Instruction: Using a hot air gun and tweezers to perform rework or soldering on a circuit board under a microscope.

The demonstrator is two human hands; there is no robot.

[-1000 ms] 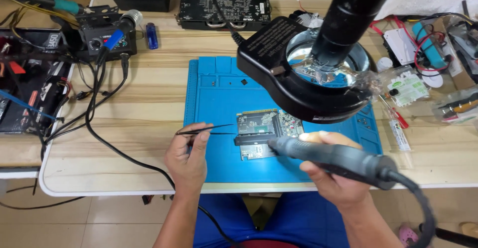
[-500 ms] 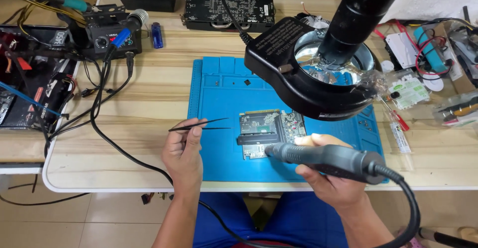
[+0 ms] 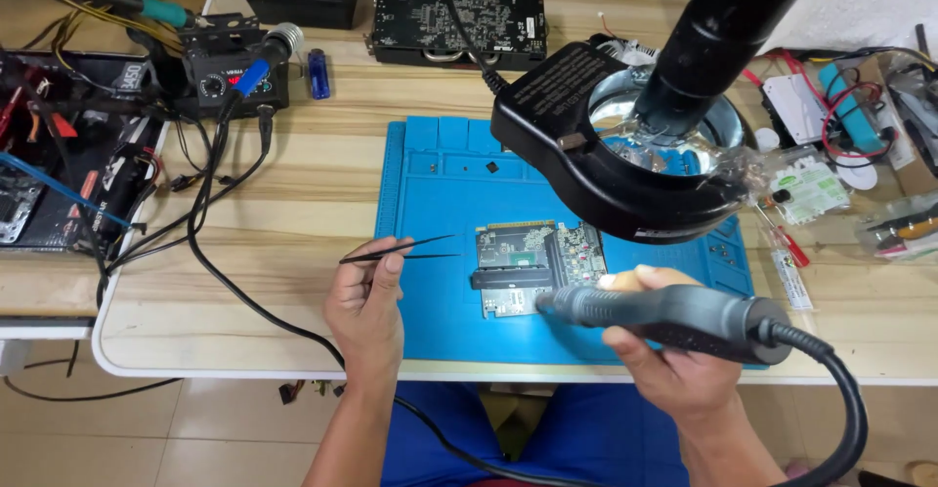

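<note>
Circuit board [image 3: 532, 264] lies at three o'clock of the left hand [image 3: 368, 303] gripping tweezers [image 3: 401, 251], eleven o'clock of the right hand [image 3: 664, 350] grasping a hot-air handpiece [image 3: 664, 313]

Pale wooden bench [image 3: 293, 204] with white edge, blue work mat [image 3: 440, 184] at its middle, black cables [image 3: 210, 243] trailing over the left side, black control box [image 3: 220, 72] and blue lighter [image 3: 319, 73] at the back, dark circuit card [image 3: 459, 23] behind the mat, red-handled screwdriver [image 3: 782, 238] to the right
</note>
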